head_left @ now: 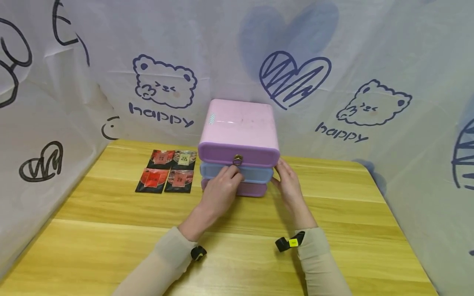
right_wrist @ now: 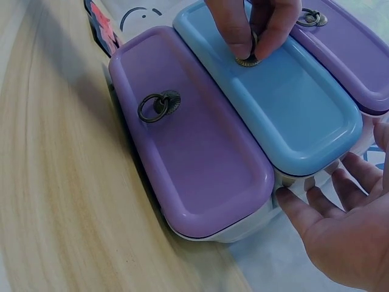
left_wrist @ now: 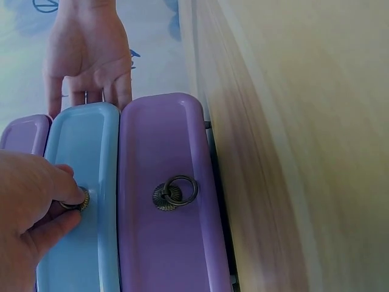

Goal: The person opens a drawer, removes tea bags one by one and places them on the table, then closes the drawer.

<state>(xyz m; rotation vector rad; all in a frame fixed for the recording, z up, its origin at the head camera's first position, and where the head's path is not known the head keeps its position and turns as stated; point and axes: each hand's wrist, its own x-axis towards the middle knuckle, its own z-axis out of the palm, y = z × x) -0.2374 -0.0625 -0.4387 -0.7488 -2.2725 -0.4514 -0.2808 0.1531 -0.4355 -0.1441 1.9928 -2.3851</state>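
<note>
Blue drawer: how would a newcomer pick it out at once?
On the table stands a pink-topped cabinet. The blue drawer is the middle of its three, its metal pull pinched by the left hand. Its colour sets it apart: the top drawer and bottom drawer are purple.

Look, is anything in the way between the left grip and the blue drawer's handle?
Nothing visible is in the way: the left grip pinches the metal handle on the blue drawer.
</note>
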